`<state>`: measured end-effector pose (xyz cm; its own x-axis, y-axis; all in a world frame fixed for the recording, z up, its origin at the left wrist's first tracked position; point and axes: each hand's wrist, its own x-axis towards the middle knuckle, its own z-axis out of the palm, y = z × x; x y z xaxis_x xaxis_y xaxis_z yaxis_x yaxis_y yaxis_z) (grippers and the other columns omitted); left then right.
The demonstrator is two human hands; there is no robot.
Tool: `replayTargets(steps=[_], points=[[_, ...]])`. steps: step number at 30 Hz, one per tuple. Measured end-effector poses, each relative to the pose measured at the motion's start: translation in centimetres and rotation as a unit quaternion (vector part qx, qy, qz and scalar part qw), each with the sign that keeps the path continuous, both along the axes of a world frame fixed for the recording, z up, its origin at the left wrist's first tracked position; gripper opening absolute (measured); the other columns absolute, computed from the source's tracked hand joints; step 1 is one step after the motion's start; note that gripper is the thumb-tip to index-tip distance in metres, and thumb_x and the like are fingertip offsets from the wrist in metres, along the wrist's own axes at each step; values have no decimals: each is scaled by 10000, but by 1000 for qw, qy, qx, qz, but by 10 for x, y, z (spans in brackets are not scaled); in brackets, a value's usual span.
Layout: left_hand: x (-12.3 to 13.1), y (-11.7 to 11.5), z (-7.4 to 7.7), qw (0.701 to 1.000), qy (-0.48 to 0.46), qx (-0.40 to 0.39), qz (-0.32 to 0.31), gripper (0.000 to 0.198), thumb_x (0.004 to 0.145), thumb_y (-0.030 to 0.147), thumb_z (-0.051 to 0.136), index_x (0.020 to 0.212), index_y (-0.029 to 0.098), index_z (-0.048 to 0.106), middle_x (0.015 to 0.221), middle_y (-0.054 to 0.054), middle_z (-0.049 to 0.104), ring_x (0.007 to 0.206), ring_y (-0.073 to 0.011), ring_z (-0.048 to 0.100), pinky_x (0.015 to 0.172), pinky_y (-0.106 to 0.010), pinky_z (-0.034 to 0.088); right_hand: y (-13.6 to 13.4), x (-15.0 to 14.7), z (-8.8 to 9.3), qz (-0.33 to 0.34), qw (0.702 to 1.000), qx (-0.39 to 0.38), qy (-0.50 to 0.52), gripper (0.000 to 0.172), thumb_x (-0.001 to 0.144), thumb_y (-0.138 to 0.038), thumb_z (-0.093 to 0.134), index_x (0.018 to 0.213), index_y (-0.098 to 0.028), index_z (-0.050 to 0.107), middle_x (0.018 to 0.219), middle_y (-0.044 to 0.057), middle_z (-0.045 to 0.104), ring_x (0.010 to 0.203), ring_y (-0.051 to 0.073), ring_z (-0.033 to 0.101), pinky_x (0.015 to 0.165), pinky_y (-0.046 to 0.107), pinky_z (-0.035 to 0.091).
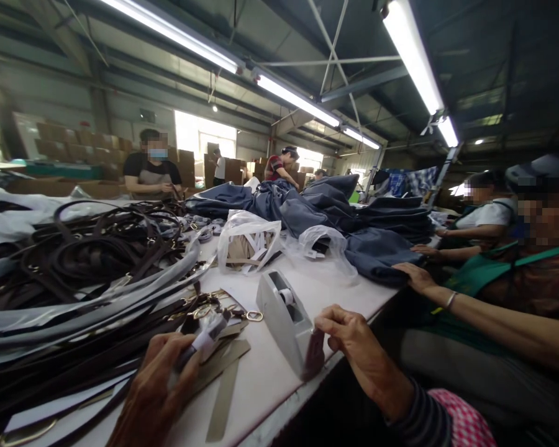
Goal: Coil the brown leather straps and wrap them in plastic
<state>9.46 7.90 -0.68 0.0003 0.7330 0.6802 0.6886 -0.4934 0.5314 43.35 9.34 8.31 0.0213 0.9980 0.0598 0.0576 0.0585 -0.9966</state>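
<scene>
My left hand (153, 391) sits low in my view, its wrist dropping out past the bottom edge and its fingers (184, 363) curled upward, closed around something. My right hand (358, 354) is well apart from it, off to the right, with its back turned up toward me and its fingers (330, 320) bent forward and down. My right wrist (391, 391) angles back toward the lower right and disappears into a dark striped sleeve (422, 413).
</scene>
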Motion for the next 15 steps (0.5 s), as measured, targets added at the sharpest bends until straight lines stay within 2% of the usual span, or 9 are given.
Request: replayTargets(steps=[4, 8, 12, 15], points=[[-6, 4, -1, 995, -37, -76, 49, 407, 967, 613, 517, 1082, 243, 642, 1059, -65, 642, 913, -258, 682, 801, -352, 569, -28, 4, -14, -28, 996, 23, 85, 380, 747, -476, 839, 675, -164, 636, 749, -24, 516, 558, 73, 375, 496, 229, 297], [-5, 2, 3, 991, -56, -101, 64, 433, 929, 651, 529, 1050, 251, 644, 999, -54, 668, 872, -275, 691, 787, -371, 559, -45, 6, -31, 3, 995, -58, 79, 446, 781, -579, 803, 758, -155, 668, 578, -37, 510, 442, 51, 296, 422, 219, 160], [-5, 0, 6, 992, -58, -100, 59, 430, 930, 641, 535, 1063, 246, 642, 988, -47, 662, 861, -268, 673, 810, -371, 536, -38, 3, -42, -14, 997, -46, 62, 458, 798, -579, 787, 742, -158, 615, 648, -25, 561, 444, 34, 299, 430, 210, 135], [-8, -3, 6, 994, -56, -88, 42, 411, 941, 608, 543, 1073, 232, 644, 1015, -53, 643, 861, -253, 652, 816, -359, 521, -28, 10, -53, -19, 1000, -2, -10, 461, 803, -586, 771, 717, -168, 596, 625, -35, 538, 459, 51, 340, 452, 216, 188]])
